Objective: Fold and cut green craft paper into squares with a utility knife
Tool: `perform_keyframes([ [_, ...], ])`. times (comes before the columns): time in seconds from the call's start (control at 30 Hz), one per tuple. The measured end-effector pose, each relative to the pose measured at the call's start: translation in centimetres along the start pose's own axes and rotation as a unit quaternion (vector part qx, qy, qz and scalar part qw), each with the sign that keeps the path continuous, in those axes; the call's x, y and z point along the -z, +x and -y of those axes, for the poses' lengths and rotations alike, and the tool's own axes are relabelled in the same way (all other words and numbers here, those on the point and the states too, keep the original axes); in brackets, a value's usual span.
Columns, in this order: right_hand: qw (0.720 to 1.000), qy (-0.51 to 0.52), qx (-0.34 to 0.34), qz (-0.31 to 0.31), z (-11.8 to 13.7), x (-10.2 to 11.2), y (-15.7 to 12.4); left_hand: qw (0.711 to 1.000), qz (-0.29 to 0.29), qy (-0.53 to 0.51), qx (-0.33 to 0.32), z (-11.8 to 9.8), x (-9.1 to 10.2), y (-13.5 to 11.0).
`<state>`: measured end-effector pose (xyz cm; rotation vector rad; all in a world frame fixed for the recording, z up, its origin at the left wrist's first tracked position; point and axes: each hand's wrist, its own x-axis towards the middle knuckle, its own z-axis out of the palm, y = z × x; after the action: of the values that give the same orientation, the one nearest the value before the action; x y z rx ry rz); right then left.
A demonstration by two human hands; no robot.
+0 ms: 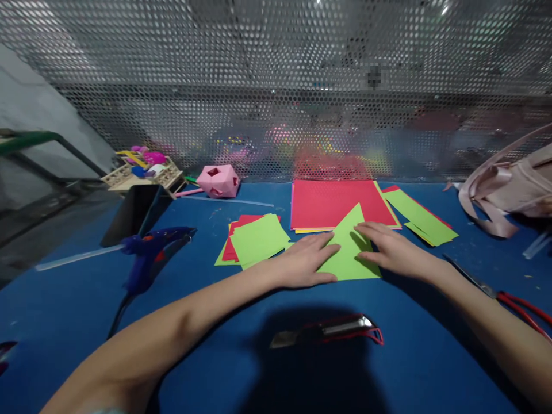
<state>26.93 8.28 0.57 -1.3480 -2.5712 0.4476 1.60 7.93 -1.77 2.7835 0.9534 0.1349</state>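
Note:
A green sheet of paper (351, 253), folded to a point at its top, lies on the blue table between my hands. My left hand (308, 259) rests flat on its left side, fingers spread. My right hand (383, 247) is over its right side with the fingers stretched out and apart; whether all of them touch the paper I cannot tell. Just behind it sits a stack of coloured sheets (336, 201), red on top. Left of my left hand is a pile of green and red paper pieces (259, 238).
A utility knife (345, 328) lies in front of my hands, scissors (495, 293) at right. On the left are a blue glue gun (149, 253), a dark phone-like slab (133, 213) and a pink paper polyhedron (219, 181). Green strips (425, 218) lie back right, before a perforated metal panel (259, 115).

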Motion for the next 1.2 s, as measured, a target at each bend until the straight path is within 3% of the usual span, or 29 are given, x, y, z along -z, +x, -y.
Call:
perform_keyframes([
  [0.13,1.0,0.017,-0.014,0.008,-1.3,-1.3,0.3,0.999,0.01,-0.002,0.041,-0.1,0.3,0.0],
  [0.3,0.996,0.086,-0.037,0.001,-0.6,-1.5,0.3,0.996,-0.052,-0.041,0.064,0.8,-0.3,0.3],
  [0.4,0.989,0.126,-0.07,-0.035,-1.6,-0.1,0.5,0.986,-0.123,-0.063,0.089,1.1,-0.3,0.4],
  [0.53,0.96,0.151,-0.18,-0.149,-5.7,3.7,-0.2,0.973,-0.206,-0.046,0.097,1.4,-0.5,0.4],
  [0.67,0.9,0.17,-0.305,-0.262,-10.2,6.1,-2.0,0.98,-0.169,-0.044,0.098,1.5,-1.2,0.4],
  [0.8,0.865,0.22,-0.349,-0.285,-11.4,6.4,-3.3,0.987,-0.12,-0.059,0.095,1.3,-1.7,0.4],
  [0.9,0.873,0.272,-0.319,-0.248,-9.9,6.7,-3.6,0.985,-0.117,-0.095,0.086,1.2,-1.8,0.4],
  [1.03,0.897,0.297,-0.251,-0.209,-5.5,7.8,-3.3,0.978,-0.127,-0.156,0.059,1.0,-1.8,0.4],
  [1.13,0.944,0.186,-0.109,-0.249,-1.0,8.4,-3.3,0.97,-0.151,-0.184,0.054,1.0,-2.1,0.6],
  [1.2,0.948,0.045,-0.01,-0.314,2.1,8.5,-3.8,0.958,-0.188,-0.204,0.076,1.0,-2.3,0.9],
])
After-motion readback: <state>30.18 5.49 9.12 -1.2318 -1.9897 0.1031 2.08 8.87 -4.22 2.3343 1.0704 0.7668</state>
